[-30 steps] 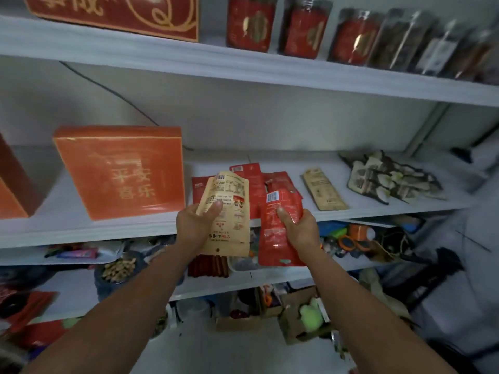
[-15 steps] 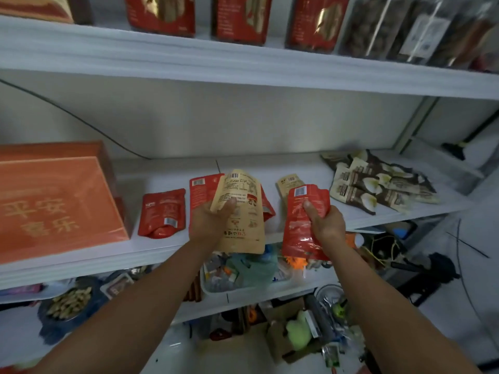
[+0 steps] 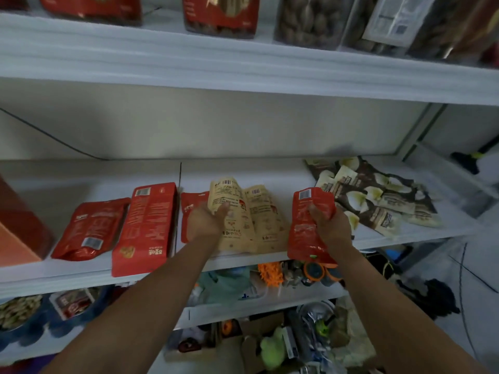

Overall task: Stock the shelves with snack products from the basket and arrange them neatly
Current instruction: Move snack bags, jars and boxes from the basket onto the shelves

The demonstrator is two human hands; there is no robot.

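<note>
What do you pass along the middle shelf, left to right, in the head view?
Orange box → flat red pouch → tall red pack → tan pouch gripped by the left hand → second tan pouch lying flat → red pouch gripped by the right hand → pile of brown-and-white packets.

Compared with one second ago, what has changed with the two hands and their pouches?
The left hand carried its tan pouch rightward along the shelf, and it now overlaps a second tan pouch in view. The right hand carried its red pouch rightward, up to the dark packets; the hands spread apart. Both still grip the same pouches; shelf goods lie as before.
</note>
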